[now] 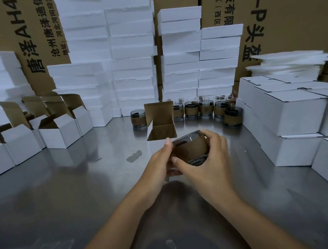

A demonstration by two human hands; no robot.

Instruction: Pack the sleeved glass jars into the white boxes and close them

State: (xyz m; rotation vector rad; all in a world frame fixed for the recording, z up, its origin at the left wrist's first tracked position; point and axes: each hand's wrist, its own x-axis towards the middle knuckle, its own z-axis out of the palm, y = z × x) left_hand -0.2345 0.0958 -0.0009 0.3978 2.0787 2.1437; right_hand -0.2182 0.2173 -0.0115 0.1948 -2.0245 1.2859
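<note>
Both your hands are wrapped around one sleeved glass jar [190,149], tipped on its side just above the tabletop [75,181]. Your left hand [160,164] has its grip closed on the jar's left side, thumb up by the rim; your right hand [206,160] curls over the right side and base. Just beyond the jar stands an open white box [160,122], its brown flap upright. More sleeved jars [209,107] line the far edge. Open boxes [58,131] sit at the left, closed boxes [289,113] are stacked at the right, and foam blocks [130,47] rise behind.
</note>
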